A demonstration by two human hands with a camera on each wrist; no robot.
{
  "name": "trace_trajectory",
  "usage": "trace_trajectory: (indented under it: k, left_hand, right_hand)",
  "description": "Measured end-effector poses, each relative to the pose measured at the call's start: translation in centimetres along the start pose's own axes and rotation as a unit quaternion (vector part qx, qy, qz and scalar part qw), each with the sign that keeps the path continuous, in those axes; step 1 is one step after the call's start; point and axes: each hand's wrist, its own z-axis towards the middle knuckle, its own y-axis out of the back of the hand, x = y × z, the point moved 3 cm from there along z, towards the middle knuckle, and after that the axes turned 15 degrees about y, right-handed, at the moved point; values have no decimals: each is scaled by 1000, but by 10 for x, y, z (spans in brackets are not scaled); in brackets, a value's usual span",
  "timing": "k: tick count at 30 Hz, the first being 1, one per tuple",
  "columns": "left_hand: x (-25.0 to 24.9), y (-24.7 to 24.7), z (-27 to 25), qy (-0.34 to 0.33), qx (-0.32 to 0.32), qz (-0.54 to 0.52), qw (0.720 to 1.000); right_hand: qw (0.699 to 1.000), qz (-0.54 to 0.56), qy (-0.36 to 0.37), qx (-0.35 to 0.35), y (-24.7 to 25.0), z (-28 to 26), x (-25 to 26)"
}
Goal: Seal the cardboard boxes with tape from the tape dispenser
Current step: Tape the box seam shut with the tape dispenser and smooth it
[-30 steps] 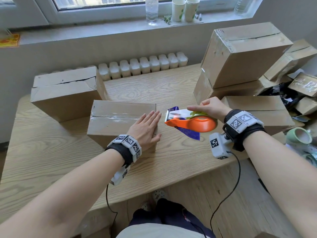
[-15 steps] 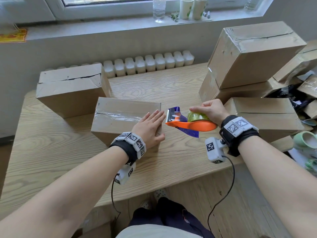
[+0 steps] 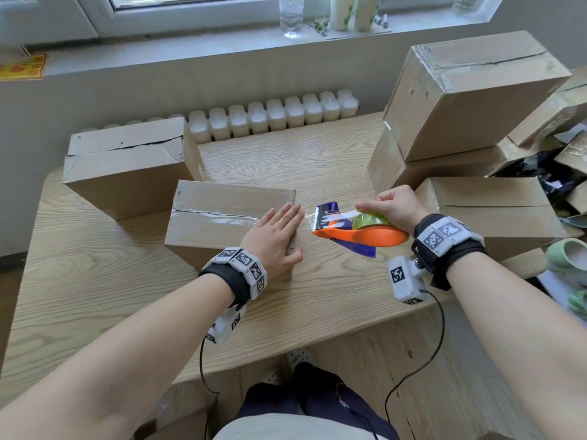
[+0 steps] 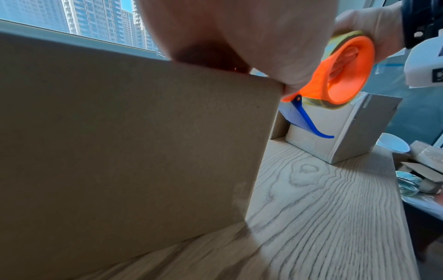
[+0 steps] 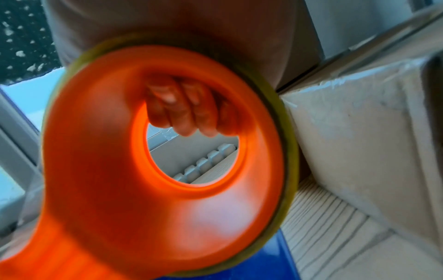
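A small cardboard box (image 3: 219, 217) lies in the middle of the table, with clear tape along its top seam. My left hand (image 3: 274, 236) lies flat on the box's right end, fingers straight, and shows as a palm (image 4: 239, 34) above the box side (image 4: 120, 142). My right hand (image 3: 392, 206) grips the orange tape dispenser (image 3: 365, 233) just right of the box, above the table. A strip of clear tape runs from the dispenser's blade toward the box edge. In the right wrist view my fingers (image 5: 182, 111) curl through the dispenser ring (image 5: 148, 170).
A larger box (image 3: 127, 166) with an open seam stands at the back left. Stacked boxes (image 3: 470, 93) and a flat box (image 3: 495, 211) crowd the right side, with more boxes and tape rolls (image 3: 568, 255) beyond. A white radiator (image 3: 270, 117) runs behind the wooden table (image 3: 95, 296).
My right hand has lifted the dispenser a little and tilted it flatter, keeping it just right of the box. My left hand stays flat on the box's right end.
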Motion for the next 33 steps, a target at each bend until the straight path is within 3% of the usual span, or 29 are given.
trace_trajectory:
  k: [3, 7, 13, 20, 24, 29, 33]
  left_hand:
    - [-1, 1, 0, -4, -2, -4, 1000]
    - [-1, 3, -2, -10, -2, 11, 1000]
    - [-6, 4, -4, -22, -12, 26, 999]
    - [-5, 5, -23, -187, -28, 59, 980]
    - [8, 9, -37, -233, -29, 79, 969]
    - [33, 17, -53, -221, -19, 131, 966]
    - [61, 21, -62, -146, 36, 150, 977]
  right_hand:
    - [1000, 15, 4, -8, -1, 0, -1]
    - [992, 81, 31, -91, 7, 7, 13]
    - [995, 50, 35, -80, 17, 9, 25]
    - [993, 53, 8, -104, 15, 0, 18]
    - [994, 46, 6, -102, 13, -7, 26]
    - [993, 58, -1, -98, -1, -10, 34]
    - [994, 65, 12, -88, -18, -10, 41]
